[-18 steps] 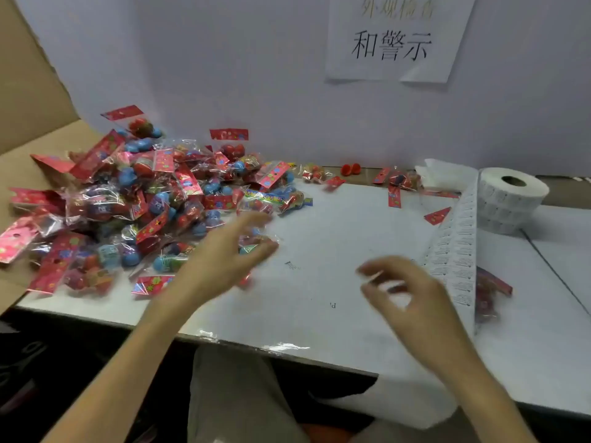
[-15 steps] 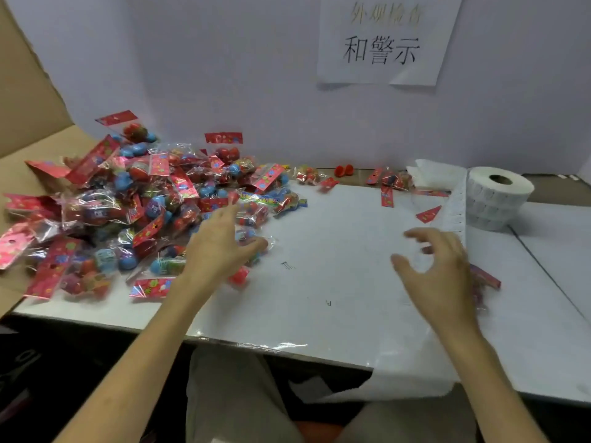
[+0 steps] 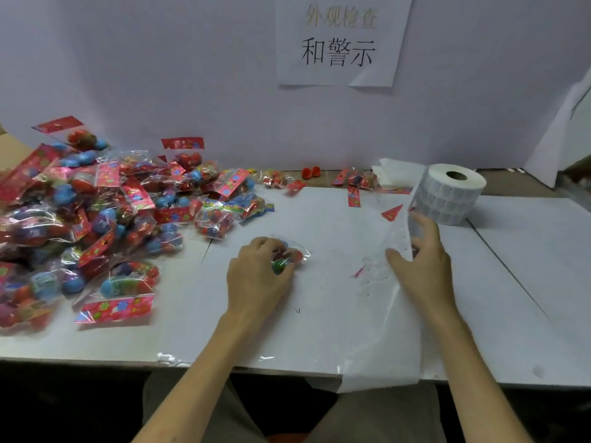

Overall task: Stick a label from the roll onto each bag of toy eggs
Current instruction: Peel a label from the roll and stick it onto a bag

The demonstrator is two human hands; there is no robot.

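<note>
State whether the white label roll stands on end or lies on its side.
On end: the white paper label roll rests flat, its core hole facing up.

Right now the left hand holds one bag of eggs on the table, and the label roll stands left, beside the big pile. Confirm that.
Wrong on one point. The head view shows the label roll at the right, its strip in the right hand, away from the pile at the left. The left hand does hold one bag on the table.
</note>
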